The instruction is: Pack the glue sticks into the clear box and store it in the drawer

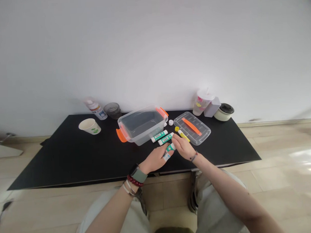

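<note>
My left hand [155,158] is closed around a green-and-white glue stick [170,148]. The fingers of my right hand [182,146] close on the same stick's upper right end, hiding that end. Just beyond my hands, two more green-and-white tubes lie side by side: a near glue stick [165,139] and a farther glue stick [159,136]. A yellow glue stick [184,136] lies partly behind my right hand. Close to it are a yellow cap [176,128] and a white cap [171,122].
A clear plastic box [142,139] with orange latches stands behind the glue sticks, its lid [203,137] lying to the right. At left are a paper cup [88,126], a dark glass [112,111] and a spray can [96,109]. A lidded tumbler [199,104] and a pot [223,114] stand back right.
</note>
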Tool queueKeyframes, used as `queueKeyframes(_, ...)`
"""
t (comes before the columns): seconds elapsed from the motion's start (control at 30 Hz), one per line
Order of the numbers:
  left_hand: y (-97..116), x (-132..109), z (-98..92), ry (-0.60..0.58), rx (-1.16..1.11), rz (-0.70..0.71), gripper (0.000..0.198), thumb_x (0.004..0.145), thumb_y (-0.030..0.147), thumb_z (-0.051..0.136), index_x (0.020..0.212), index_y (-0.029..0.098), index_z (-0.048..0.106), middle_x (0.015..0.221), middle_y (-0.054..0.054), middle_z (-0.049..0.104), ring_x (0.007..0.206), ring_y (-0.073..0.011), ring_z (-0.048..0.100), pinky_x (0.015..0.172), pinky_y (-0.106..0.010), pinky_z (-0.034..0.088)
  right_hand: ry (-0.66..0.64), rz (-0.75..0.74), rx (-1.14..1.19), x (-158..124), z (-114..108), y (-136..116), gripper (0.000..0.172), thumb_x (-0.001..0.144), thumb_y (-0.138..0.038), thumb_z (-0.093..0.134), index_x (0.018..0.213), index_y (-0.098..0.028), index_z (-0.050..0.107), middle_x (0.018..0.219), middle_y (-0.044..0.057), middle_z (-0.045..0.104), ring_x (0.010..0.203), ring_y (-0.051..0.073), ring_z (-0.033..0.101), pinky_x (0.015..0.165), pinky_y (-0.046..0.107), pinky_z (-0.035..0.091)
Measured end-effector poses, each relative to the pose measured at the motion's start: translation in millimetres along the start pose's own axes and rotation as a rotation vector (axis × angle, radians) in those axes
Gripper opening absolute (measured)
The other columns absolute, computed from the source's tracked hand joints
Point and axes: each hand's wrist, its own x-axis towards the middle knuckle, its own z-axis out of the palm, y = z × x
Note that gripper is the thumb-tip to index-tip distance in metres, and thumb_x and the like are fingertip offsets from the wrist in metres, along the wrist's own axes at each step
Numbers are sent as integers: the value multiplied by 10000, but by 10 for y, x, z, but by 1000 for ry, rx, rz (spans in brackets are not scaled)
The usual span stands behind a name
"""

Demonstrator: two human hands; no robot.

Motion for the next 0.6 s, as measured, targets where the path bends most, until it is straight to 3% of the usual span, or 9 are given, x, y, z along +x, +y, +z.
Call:
queueKeyframes(0.23, 55, 10, 60, 81, 78, -81, 291, 909, 435, 526, 1108, 232, 588, 1069, -105, 664, 997, -311, 629, 880, -352, 424, 44, 184, -183, 68, 148, -75, 336, 1023, -316, 214, 879, -222, 503, 704, 31, 577, 663, 188, 560, 628, 266, 385)
queueKeyframes(0.4, 89, 21, 47, 74, 110, -179, 302, 867, 456, 593, 1053, 218, 588, 1069, -119, 650, 1038, -332, 612, 865, -359, 444, 89, 338, -99, 61, 238, -73, 338, 1019, -325, 218, 805, -231, 463, 713, 30, 593, 668, 183, 575, 621, 264, 395)
queueKeyframes(0.5, 109, 31, -25, -4, -110, -156, 375, 868, 545, 573, 1056, 221, 581, 923, -84, 634, 818, -243, 618, 700, -300, 456, 124, 221, 41, 25, 162, -105, 364, 1017, -399, 229, 766, -234, 435, 675, 12, 555, 641, 169, 548, 614, 256, 400)
queueKeyframes(0.6, 147, 30, -111, -229, -528, -163, 494, 873, 671, 475, 1024, 208, 557, 760, -19, 544, 556, -122, 469, 515, -245, 377, 146, -25, 60, -21, -5, -182, 358, 995, -448, 292, 793, -225, 486, 694, 13, 561, 654, 157, 537, 646, 251, 402)
